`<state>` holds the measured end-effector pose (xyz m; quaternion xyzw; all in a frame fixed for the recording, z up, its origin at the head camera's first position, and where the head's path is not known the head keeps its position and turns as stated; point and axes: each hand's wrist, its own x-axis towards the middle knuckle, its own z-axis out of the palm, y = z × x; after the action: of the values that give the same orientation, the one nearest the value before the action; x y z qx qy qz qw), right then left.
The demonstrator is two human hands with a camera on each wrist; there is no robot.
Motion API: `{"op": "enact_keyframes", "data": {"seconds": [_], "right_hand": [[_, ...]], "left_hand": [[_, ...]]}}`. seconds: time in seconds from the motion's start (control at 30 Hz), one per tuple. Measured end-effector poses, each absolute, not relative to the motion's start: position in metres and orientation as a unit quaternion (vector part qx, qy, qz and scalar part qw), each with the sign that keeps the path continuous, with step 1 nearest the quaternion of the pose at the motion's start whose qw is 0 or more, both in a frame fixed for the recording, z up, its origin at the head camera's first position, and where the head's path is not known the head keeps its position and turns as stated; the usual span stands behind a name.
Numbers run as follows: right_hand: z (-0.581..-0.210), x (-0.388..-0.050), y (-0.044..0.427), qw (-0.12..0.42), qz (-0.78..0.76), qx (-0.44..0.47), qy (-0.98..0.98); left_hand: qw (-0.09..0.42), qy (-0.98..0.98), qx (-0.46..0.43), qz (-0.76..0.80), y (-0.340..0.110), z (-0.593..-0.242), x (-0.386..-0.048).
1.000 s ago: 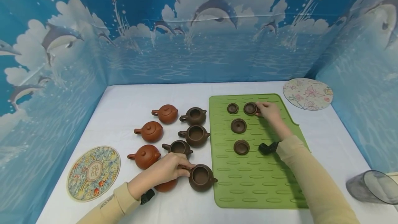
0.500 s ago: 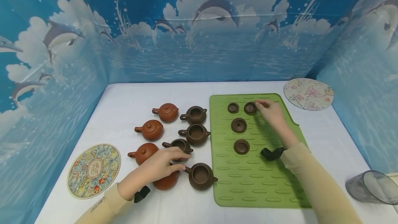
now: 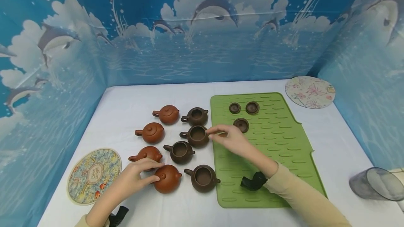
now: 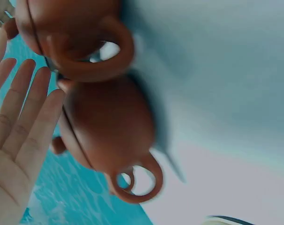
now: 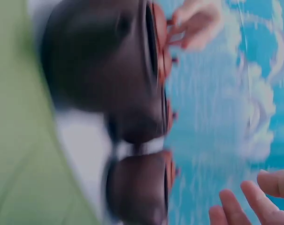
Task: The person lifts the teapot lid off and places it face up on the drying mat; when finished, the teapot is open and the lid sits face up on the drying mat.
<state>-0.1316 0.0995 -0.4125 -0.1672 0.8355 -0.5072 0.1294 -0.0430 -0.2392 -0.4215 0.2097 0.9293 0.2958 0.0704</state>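
My left hand (image 3: 137,176) is at the lid of the front reddish-brown teapot (image 3: 170,181), its thumb by the lid knob (image 3: 162,176). The fingers (image 4: 19,112) look straight in the left wrist view. My right hand (image 3: 231,139) reaches left over the green mat, fingertips near the spout of a lidless dark teapot (image 3: 197,137); it holds nothing visible. More lidless dark teapots (image 3: 203,179) stand in a column, including one (image 3: 180,151) between the hands. Three dark lids (image 3: 235,108) (image 3: 252,107) (image 3: 241,124) lie on the mat; my right arm hides part of it.
More lidded reddish teapots (image 3: 151,133) stand left of the dark ones. The green mat (image 3: 277,143) lies to the right. A patterned round mat (image 3: 94,176) is at left, a floral one (image 3: 310,92) at back right. A clear cup (image 3: 375,184) stands front right.
My left hand has left the front dark teapot's handle and moved left to the reddish teapot's lid. My right hand has left the back lid and moved left and nearer.
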Motion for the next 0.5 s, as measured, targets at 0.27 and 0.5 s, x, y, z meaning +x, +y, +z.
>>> {"op": "enact_keyframes", "data": {"seconds": [0.27,0.5], "right_hand": [[-0.414,-0.108,0.042,0.182,-0.484,-0.305,0.800],[-0.420,-0.098,0.007,0.217,-0.425,-0.364,0.800]], "left_hand": [[0.086,0.943,0.156,0.280,-0.252,-0.436,-0.035],[0.113,0.923,0.162,0.330,-0.257,-0.441,-0.040]]}}
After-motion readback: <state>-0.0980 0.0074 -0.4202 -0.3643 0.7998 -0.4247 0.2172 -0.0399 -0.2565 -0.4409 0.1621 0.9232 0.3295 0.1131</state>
